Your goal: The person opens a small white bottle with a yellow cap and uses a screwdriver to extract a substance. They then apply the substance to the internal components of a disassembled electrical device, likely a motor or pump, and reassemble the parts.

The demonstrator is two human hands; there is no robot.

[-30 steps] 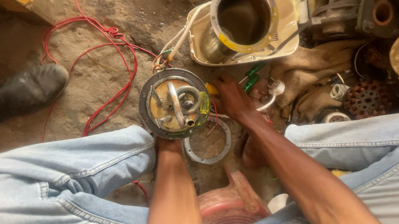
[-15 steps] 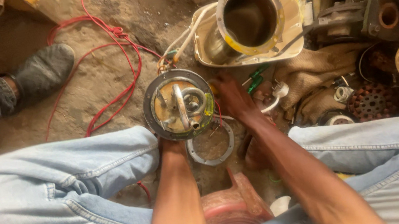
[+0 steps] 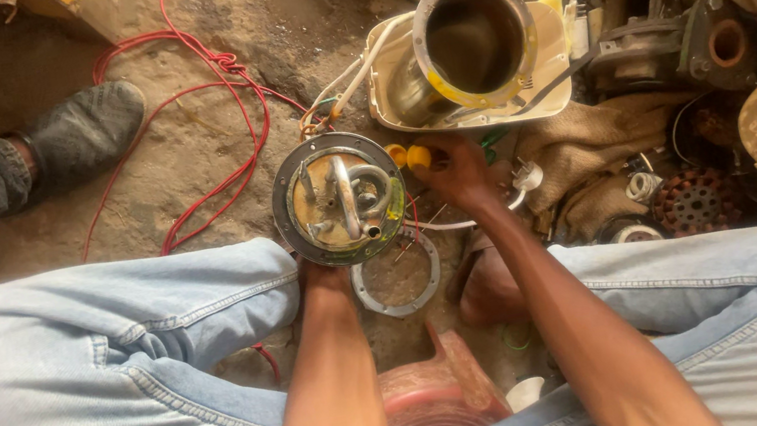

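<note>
Your left hand (image 3: 323, 277) grips the round heating-element plate (image 3: 340, 199) from below at frame centre, over bare dirt floor (image 3: 187, 152). Your right hand (image 3: 458, 168) pinches yellow-capped wires (image 3: 408, 156) beside it. Red cable (image 3: 215, 77) loops upper left; a steel tank (image 3: 473, 41) lies upper centre.

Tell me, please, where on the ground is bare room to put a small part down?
Bare ground lies between the grey shoe, the red wire and the round heater plate that the left hand holds. Right of the right hand it is crowded: metal cylinder, burlap, motor parts.
</note>
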